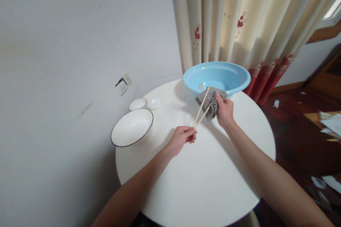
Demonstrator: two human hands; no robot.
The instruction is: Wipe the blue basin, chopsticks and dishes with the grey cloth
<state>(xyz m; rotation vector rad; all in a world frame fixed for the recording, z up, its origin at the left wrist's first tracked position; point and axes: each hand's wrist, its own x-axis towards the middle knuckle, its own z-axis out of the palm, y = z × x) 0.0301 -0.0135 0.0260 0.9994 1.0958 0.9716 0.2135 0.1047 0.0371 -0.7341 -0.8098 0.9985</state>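
Observation:
A pair of pale chopsticks (201, 110) is pinched at the lower ends by my left hand (184, 138), over the middle of the table. They spread apart in a V as they rise toward the basin. My right hand (225, 110) grips a grey knitted-looking cloth (213, 95), thumb on top. The cloth lies against the chopsticks; one stick's upper end is partly covered by it. Just behind the cloth stands a light blue basin (190, 81), its near rim partly hidden. Inside it, the tips of a few more thin sticks (201, 86) show.
On the round white table (202, 177), a large dark-rimmed white bowl (131, 127), a smaller bowl (137, 104) and a small white dish (155, 104) stand at the left by the wall. A wall socket (121, 88) is above them. Curtains (226, 17) hang behind the basin.

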